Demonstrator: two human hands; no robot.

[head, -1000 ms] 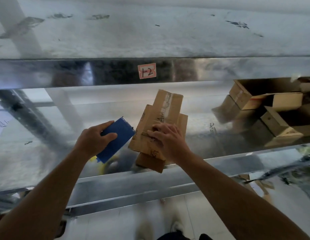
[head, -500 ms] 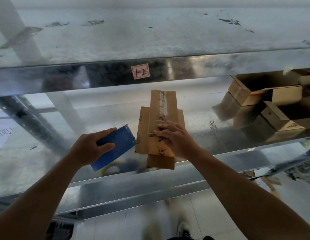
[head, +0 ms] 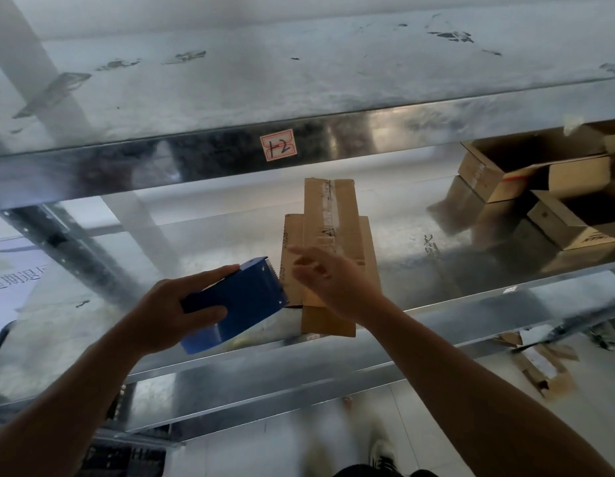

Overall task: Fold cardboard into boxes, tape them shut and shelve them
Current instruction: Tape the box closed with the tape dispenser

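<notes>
Though open, boxes on shelf

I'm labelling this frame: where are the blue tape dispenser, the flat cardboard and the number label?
blue tape dispenser [head: 246,297], head view, blue side plate.
flat cardboard [head: 328,215], head view, taped upper panel.
number label [head: 278,149], head view, handwritten 12.

One wide-angle camera on the person's head looks forward and down at a metal shelf close in front. The left hand and right hand sit mid-frame, with forearms entering from the bottom corners. The floor shows along the lower edge.
</notes>
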